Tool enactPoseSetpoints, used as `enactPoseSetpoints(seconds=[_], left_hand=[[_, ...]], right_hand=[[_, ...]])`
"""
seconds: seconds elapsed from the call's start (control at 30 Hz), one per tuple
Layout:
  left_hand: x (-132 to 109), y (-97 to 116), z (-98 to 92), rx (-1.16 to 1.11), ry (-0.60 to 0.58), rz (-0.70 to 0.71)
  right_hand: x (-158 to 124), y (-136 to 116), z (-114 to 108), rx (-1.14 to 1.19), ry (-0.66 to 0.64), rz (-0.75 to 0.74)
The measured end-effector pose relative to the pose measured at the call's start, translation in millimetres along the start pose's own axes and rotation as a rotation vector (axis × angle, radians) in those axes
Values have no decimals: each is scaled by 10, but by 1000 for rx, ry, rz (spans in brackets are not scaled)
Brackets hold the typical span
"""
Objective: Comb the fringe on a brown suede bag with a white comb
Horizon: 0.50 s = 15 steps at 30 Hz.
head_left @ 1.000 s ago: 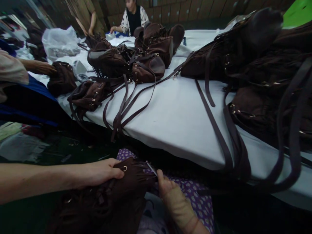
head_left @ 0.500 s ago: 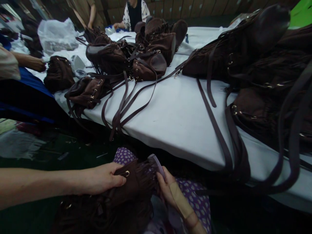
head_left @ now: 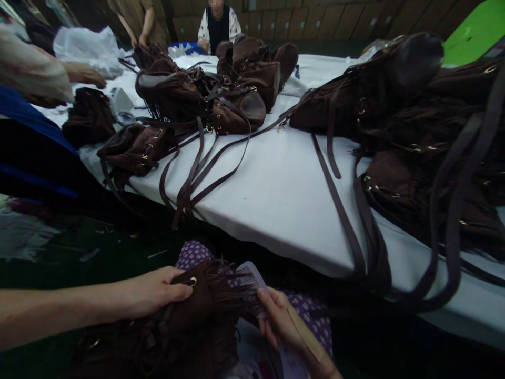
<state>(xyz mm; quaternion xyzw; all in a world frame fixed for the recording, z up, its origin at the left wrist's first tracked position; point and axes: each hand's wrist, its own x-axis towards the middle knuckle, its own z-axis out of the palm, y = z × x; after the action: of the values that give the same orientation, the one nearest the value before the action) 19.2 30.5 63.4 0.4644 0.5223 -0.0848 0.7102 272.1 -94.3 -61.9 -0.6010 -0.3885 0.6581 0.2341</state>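
Observation:
My left hand (head_left: 161, 292) is closed on the edge of a dark brown fringed bag (head_left: 201, 300), thumb on top beside a gold eyelet. The bag lies over my lap, on purple patterned cloth (head_left: 193, 255), and its lower part is dark and hard to make out. In my right hand (head_left: 276, 310) is a pale lilac comb (head_left: 254, 276), gripped between thumb and fingers. The comb's teeth point left and touch the fringe strands. A tan wrap covers my right wrist.
A white-covered table (head_left: 272, 195) stands ahead. Brown bags (head_left: 240, 113) lie on it, with more bags (head_left: 394, 95) heaped at the right. Long straps (head_left: 371, 237) hang over its front edge. A person's arm (head_left: 84, 73) reaches in at left; two more people are behind the table.
The comb has turned, and more of its toothed side shows against the fringe. My hands sit slightly further left and lower in view. The person at left has moved an arm away from the nearby bag.

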Motion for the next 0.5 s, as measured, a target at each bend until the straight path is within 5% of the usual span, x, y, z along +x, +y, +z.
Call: enactPoseSetpoints(seconds=[0.1, 0.23, 0.33, 0.4, 0.5], left_hand=[[43, -62, -61, -21, 24, -59], [64, -117, -128, -74, 64, -112], [83, -105, -112, -70, 49, -117], [100, -62, -68, -50, 10, -104], [109, 10, 13, -15, -63, -39]], right_hand=[[-122, 57, -144, 546, -112, 24], [-209, 263, -360, 729, 279, 90], [-218, 185, -187, 284, 466, 64], [-171, -20, 108, -125, 551, -105], [10, -320, 523, -631, 492, -225]])
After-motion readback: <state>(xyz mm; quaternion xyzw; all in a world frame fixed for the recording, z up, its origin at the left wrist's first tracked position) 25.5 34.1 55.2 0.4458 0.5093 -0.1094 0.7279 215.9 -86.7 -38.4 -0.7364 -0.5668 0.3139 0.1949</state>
